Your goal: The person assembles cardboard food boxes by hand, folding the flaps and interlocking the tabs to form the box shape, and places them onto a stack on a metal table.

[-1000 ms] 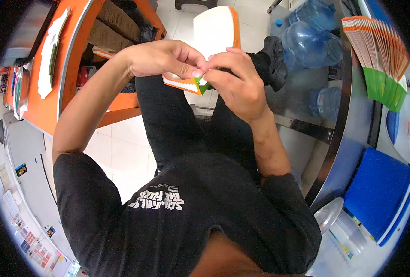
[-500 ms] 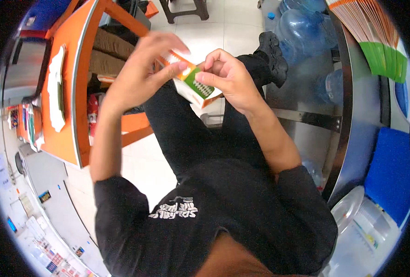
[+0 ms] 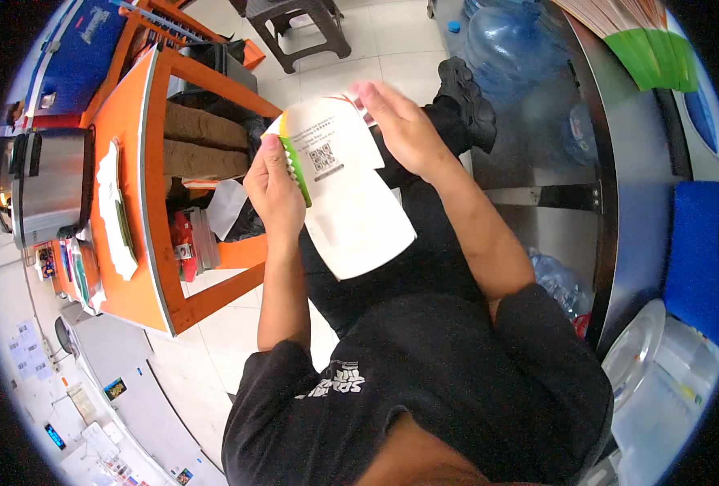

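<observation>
A paper carton (image 3: 359, 223), white with a printed square code and a green and orange-yellow edge, is spread above my lap with its broad white inner or back face up. My left hand (image 3: 277, 188) pinches its left edge, the thumb lying over the coloured strip and the fingers hidden behind. At the upper right corner my right hand (image 3: 405, 134) grips a flap between thumb and fingers, slightly smeared by motion. The lower panel hangs free over my thighs.
On my left stands an orange table (image 3: 124, 202) with a stack of white papers (image 3: 115, 215). To the right is a dark metal bench (image 3: 529, 162) with large blue water bottles (image 3: 509, 49). Flat green cartons (image 3: 651, 57) lie at upper right. A plastic stool (image 3: 298, 32) stands ahead.
The carton has turned and opened out, so its wide white face now shows instead of the green and orange sides. My left hand has moved down and now grips its edge.
</observation>
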Motion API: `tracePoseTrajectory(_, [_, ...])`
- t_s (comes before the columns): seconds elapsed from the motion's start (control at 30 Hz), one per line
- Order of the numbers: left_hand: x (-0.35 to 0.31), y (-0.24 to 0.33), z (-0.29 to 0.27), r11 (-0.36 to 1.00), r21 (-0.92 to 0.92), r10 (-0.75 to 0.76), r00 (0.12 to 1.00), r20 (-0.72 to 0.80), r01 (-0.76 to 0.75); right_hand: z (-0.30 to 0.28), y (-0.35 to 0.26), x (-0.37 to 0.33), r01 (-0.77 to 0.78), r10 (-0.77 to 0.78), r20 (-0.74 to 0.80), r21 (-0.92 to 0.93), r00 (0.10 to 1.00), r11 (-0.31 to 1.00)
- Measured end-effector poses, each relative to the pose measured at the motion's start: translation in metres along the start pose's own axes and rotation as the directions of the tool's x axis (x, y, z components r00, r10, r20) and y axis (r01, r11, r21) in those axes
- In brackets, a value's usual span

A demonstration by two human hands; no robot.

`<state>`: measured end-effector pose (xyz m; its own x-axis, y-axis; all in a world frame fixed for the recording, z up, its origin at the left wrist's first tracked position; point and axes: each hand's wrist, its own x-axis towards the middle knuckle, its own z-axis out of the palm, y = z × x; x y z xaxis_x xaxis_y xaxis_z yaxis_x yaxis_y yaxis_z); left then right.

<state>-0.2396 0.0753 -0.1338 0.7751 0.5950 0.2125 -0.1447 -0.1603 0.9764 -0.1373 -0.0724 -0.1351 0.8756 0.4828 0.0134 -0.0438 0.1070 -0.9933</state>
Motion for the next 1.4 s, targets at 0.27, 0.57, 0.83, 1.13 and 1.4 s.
tracePoseTrajectory(0.27, [-0.003,0.0,0.018,0.975,-0.183,-0.114,0.99,0.088,0.129,0.006,0.029,0.001,0.067,-0.072,0.007,0.295,0.997,0.953])
tracePoseTrajectory(0.57, [0.005,0.005,0.03,0.994,0.061,-0.093,0.995,-0.03,0.095,0.002,0.031,0.008,0.089,-0.09,-0.058,-0.026,0.994,0.996])
tracePoseTrajectory(0.83, [0.005,0.005,0.042,0.968,-0.168,-0.175,0.982,0.074,0.185,-0.002,0.033,0.001,0.229,-0.235,-0.212,-0.054,0.949,0.972])
tracePoseTrajectory(1.13, [0.007,0.036,0.056,0.945,-0.192,-0.246,0.963,0.108,0.263,-0.019,-0.019,-0.014,0.353,-0.395,-0.129,-0.261,0.91,0.899])
tracePoseTrajectory(1.4, [0.089,0.141,0.102,0.827,-0.519,0.174,0.977,-0.127,-0.215,-0.081,-0.063,-0.013,-0.034,-0.1,0.231,0.512,0.968,0.858])
